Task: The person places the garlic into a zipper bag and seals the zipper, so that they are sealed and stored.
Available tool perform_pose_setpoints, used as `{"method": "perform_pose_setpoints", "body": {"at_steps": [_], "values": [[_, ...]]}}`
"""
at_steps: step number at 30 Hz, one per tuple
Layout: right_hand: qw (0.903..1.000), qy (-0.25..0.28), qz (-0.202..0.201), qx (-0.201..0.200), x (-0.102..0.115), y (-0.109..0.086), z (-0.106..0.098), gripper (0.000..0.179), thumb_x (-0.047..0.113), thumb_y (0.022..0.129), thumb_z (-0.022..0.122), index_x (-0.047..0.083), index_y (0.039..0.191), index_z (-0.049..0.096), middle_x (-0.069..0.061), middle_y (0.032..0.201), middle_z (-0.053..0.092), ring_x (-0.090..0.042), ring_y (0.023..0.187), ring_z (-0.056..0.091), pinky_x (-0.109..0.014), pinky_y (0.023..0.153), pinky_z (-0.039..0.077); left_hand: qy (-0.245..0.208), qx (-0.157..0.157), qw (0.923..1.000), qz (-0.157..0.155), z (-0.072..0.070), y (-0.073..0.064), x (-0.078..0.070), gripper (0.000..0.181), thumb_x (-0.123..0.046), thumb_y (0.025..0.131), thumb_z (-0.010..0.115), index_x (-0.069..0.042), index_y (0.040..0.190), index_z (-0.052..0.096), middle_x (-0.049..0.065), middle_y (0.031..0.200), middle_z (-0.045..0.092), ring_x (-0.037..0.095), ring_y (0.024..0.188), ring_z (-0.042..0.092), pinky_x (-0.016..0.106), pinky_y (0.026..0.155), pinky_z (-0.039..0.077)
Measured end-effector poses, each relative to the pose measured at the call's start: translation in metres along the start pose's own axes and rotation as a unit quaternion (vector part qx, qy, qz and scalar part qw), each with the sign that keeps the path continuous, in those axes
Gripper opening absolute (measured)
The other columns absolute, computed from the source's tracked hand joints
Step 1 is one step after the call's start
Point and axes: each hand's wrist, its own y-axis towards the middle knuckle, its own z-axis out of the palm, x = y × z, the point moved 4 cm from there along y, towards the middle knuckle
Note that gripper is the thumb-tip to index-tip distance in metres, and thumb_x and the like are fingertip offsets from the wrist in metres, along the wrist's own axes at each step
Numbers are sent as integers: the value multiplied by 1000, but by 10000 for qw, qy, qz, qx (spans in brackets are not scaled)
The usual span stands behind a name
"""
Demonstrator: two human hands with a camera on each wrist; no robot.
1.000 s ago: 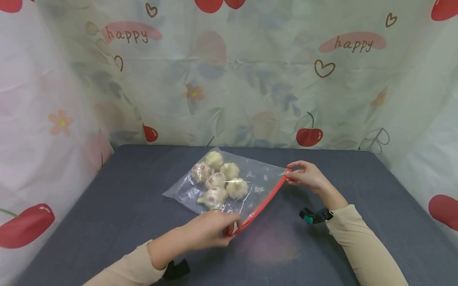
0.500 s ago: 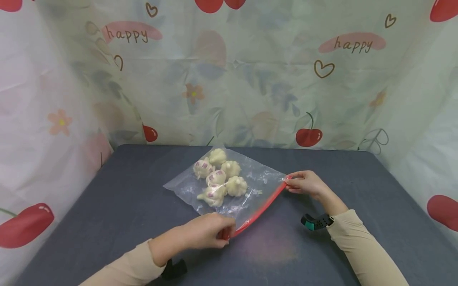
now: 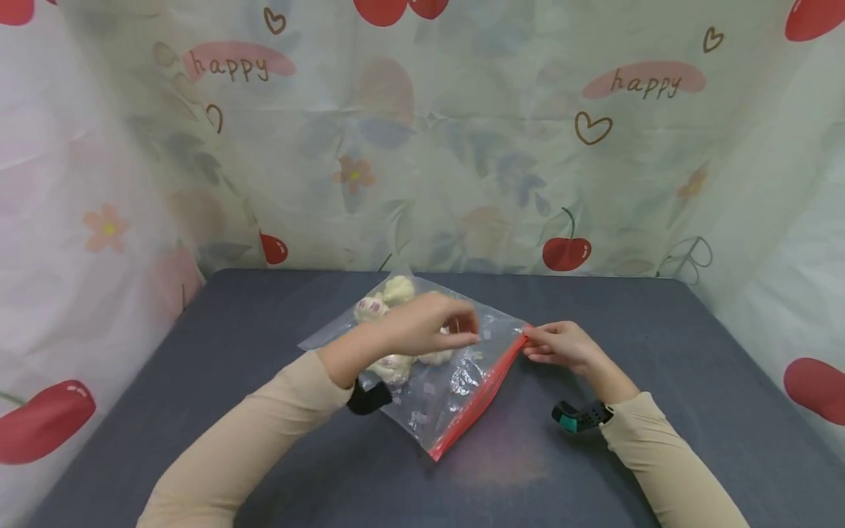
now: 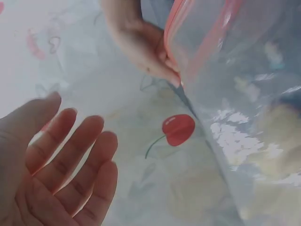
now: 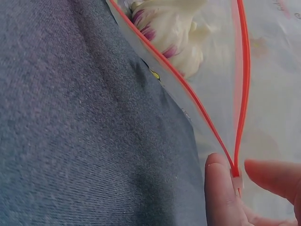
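A clear zip bag (image 3: 429,411) with a red zip strip (image 3: 478,403) lies slantwise on the dark table, several garlic bulbs (image 3: 399,290) inside it. My right hand (image 3: 564,345) pinches the bag's far right corner, close to a small clear slider (image 5: 236,180) seen in the right wrist view. From there the two red edges spread apart, so the mouth gapes. Over the bag hovers my left hand (image 3: 429,323), holding nothing, its fingers loosely bent and spread in the left wrist view. It hides some of the bulbs in the head view.
The dark table (image 3: 251,315) ends at a patterned cloth backdrop (image 3: 436,161), which continues down both sides. Dark straps sit at both wrists, the right one (image 3: 581,416) bearing a green patch.
My left hand has let go of the near corner of the bag and moved up and right over the garlic. My right hand keeps its grip, slightly lower. The mouth gapes wider.
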Motion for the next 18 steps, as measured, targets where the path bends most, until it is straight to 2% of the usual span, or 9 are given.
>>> {"method": "perform_pose_setpoints", "body": {"at_steps": [2, 4, 7, 9, 14, 18], "values": [[10000, 7, 38, -23, -1, -1, 0, 47, 21, 93, 53, -15, 121, 44, 4, 73, 66, -2, 68, 64, -20, 68, 54, 83, 48, 9999, -98, -3, 19, 3, 13, -25, 90, 57, -14, 91, 63, -5, 82, 65, 5, 75, 60, 18, 72, 48], [10000, 4, 35, -54, -1, -2, 1, 47, 21, 93, 53, -15, 120, 45, 4, 72, 66, -3, 68, 64, -20, 68, 54, 196, 191, 9991, -322, -2, 38, 7, 14, -27, 91, 56, -14, 93, 63, -4, 85, 65, 6, 77, 60, 18, 72, 47], [9999, -5, -53, -86, 1, -4, 2, 45, 22, 92, 53, -14, 118, 48, 4, 73, 66, -4, 69, 65, -20, 68, 54, 339, 434, 9965, -624, 2, 63, 14, 16, -29, 91, 55, -15, 96, 63, -3, 91, 65, 9, 80, 59, 20, 73, 46], [9998, -21, -155, -99, 5, -5, 3, 44, 24, 92, 53, -13, 116, 49, 5, 74, 66, -5, 70, 65, -21, 68, 54, 246, 624, 9947, -776, 8, 77, 20, 19, -29, 91, 54, -14, 101, 63, -1, 97, 65, 11, 86, 59, 22, 77, 47], [9992, -117, -356, -126, 15, -7, 7, 42, 27, 92, 53, -10, 114, 52, 5, 75, 66, -7, 73, 66, -22, 70, 54, -615, 948, 9876, -1091, 23, 99, 34, 27, -26, 93, 52, -10, 113, 61, 3, 115, 62, 15, 106, 58, 26, 89, 46], [9988, -237, -384, -190, 20, -9, 10, 42, 25, 93, 52, -11, 115, 50, 4, 75, 65, -6, 71, 65, -23, 70, 55, -1457, 1155, 9724, -1410, 31, 106, 46, 33, -24, 94, 50, -8, 122, 56, 7, 124, 58, 21, 109, 58, 28, 89, 47]]}}
